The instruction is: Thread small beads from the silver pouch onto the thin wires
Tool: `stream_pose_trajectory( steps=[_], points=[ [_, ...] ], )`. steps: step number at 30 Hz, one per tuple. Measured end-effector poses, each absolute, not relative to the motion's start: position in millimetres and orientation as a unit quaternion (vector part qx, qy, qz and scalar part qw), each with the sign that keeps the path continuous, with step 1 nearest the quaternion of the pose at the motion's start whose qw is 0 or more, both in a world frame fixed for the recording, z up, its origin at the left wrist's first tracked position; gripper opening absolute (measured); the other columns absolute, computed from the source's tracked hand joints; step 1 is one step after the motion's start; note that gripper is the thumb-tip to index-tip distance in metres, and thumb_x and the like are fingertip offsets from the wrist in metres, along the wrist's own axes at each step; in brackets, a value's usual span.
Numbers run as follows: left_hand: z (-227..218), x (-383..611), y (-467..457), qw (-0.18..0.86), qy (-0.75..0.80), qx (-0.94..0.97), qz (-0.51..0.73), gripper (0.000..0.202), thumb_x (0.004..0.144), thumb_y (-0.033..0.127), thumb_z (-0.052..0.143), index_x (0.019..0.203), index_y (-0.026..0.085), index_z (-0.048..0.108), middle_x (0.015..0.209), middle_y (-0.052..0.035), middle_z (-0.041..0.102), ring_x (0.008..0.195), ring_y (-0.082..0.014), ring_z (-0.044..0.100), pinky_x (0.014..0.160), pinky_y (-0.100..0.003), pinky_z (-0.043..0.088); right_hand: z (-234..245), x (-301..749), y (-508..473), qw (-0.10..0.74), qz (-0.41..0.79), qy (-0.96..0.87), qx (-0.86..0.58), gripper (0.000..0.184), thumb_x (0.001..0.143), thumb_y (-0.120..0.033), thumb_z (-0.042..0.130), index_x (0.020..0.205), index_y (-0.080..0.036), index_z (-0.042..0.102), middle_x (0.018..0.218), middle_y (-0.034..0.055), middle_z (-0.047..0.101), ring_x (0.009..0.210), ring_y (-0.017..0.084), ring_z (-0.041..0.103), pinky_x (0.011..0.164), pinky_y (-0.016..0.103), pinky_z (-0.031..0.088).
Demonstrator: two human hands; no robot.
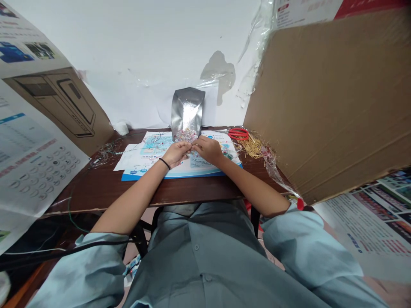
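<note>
My left hand (176, 153) and my right hand (207, 149) meet over a printed blue-and-white sheet (150, 164) on a dark wooden table (96, 188). The fingers of both are curled and pinched together, fingertips nearly touching; what they hold is too small to make out. A pile of small clear and pink beads (185, 136) lies just beyond the fingertips, at the foot of an upright silver foil pouch (187, 110). A black band circles my left wrist.
Red-handled scissors (238, 134) and a heap of thin gold pins (252, 147) lie right of the sheet. Thin wire (107, 150) lies at the left. Cardboard panels stand on both sides: a large one (330, 98) at right, a printed one (64, 105) at left.
</note>
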State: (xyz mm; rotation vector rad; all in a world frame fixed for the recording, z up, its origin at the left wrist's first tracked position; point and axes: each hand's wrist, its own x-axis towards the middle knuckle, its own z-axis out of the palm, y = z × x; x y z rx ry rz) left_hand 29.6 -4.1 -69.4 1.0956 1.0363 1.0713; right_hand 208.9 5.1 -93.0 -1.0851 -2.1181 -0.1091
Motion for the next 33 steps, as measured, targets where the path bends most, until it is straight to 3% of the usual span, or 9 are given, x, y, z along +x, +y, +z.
stream_pose_trajectory(
  steps=[6,13,17,21,25,29,31,33],
  points=[
    [-64,32,-2,0.565,0.424,0.491,0.51,0.039,0.087,0.028,0.093,0.074,0.018,0.058,0.064,0.003,0.06,0.053,-0.0061,0.048,0.048,-0.015,0.038,-83,223,12,0.388,0.025,-0.808,-0.443,0.015,0.096,-0.016,0.06,0.095,-0.02,0.074,0.096,0.006,0.072,0.087,0.021,0.06,0.078,0.032,0.04],
    [-43,23,5,0.464,0.449,0.384,0.659,0.035,0.1,0.005,0.068,0.072,0.018,0.052,0.067,0.004,0.056,0.055,-0.0053,0.046,0.05,-0.014,0.033,-66,250,19,0.416,0.044,-0.742,-0.524,0.016,0.087,-0.011,0.057,0.081,-0.025,0.054,0.089,0.0053,0.063,0.083,0.022,0.054,0.076,0.033,0.039],
    [-41,20,6,0.453,0.459,0.347,0.681,0.035,0.098,0.004,0.069,0.072,0.019,0.052,0.068,0.0044,0.055,0.057,-0.0062,0.046,0.05,-0.014,0.032,-63,257,20,0.378,0.045,-0.737,-0.559,0.014,0.09,-0.011,0.055,0.085,-0.025,0.055,0.093,0.007,0.066,0.082,0.024,0.053,0.075,0.034,0.038],
    [-39,15,9,0.445,0.459,0.327,0.696,0.035,0.097,0.005,0.072,0.072,0.019,0.051,0.072,0.0042,0.056,0.059,-0.0059,0.046,0.051,-0.014,0.033,-59,261,21,0.312,0.088,-0.753,-0.573,0.018,0.099,-0.012,0.048,0.103,-0.021,0.064,0.093,0.0082,0.071,0.083,0.025,0.058,0.076,0.033,0.042],
    [-38,15,9,0.438,0.459,0.327,0.7,0.035,0.098,0.007,0.069,0.072,0.02,0.049,0.072,0.0043,0.056,0.059,-0.0063,0.045,0.051,-0.015,0.031,-54,262,14,0.206,0.073,-0.762,-0.61,0.027,0.105,-0.018,0.049,0.121,-0.016,0.071,0.112,0.0157,0.08,0.095,0.029,0.069,0.08,0.034,0.047],
    [-43,20,5,0.457,0.459,0.404,0.646,0.034,0.095,0.011,0.074,0.07,0.019,0.052,0.069,0.0034,0.058,0.055,-0.0066,0.046,0.05,-0.016,0.031,-48,260,4,0.094,0.04,-0.768,-0.632,0.036,0.109,-0.019,0.047,0.128,-0.016,0.078,0.134,0.0213,0.079,0.118,0.035,0.072,0.091,0.04,0.054],
    [-47,24,3,0.465,0.46,0.467,0.595,0.033,0.094,0.015,0.078,0.069,0.019,0.056,0.064,0.0027,0.059,0.053,-0.0079,0.047,0.05,-0.018,0.034,-46,258,1,0.084,0.026,-0.792,-0.604,0.038,0.106,-0.014,0.05,0.131,-0.015,0.079,0.144,0.021,0.076,0.134,0.037,0.068,0.104,0.044,0.053],
    [-51,27,1,0.457,0.466,0.523,0.548,0.034,0.091,0.02,0.082,0.067,0.019,0.059,0.058,0.0022,0.058,0.051,-0.0093,0.048,0.05,-0.02,0.036,-47,252,0,0.135,0.04,-0.82,-0.555,0.04,0.105,-0.012,0.054,0.138,-0.015,0.076,0.153,0.0195,0.072,0.144,0.037,0.062,0.113,0.048,0.05]
  ],
)
